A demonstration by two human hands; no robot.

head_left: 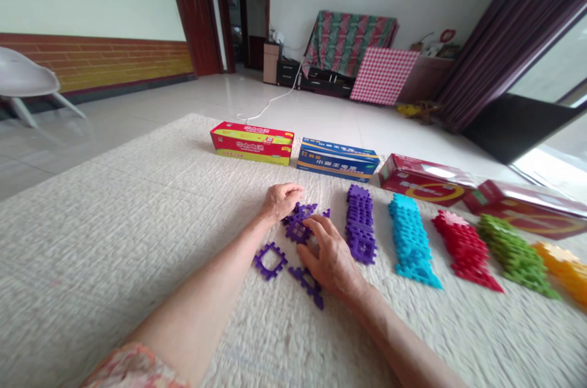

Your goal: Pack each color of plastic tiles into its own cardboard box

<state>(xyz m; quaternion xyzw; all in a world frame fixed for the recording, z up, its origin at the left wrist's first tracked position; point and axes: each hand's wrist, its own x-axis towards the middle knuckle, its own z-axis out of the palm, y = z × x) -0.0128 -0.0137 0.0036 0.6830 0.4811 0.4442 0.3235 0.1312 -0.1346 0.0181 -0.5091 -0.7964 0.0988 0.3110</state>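
Note:
Loose purple interlocking plastic pieces lie on the pale textured mat (151, 235) in front of me. My left hand (279, 201) is closed, fingers curled down at the far edge of the purple pieces; what they hold, if anything, is hidden. My right hand (334, 256) reaches over the pile with thumb and fingers apart, its fingertips touching a purple windowed square piece (298, 231). Nearer me lie a purple square frame (263, 264) and a purple triangular piece (315, 294), the latter beside my right thumb. Part of the pile is covered by my right hand.
Right of my hands, stacked pieces form rows: purple (360, 223), light blue (413, 241), red (468, 253), green (516, 256) and yellow (566, 269). Behind stand a red-yellow box (252, 145), a blue box (337, 161) and two dark red boxes (424, 181).

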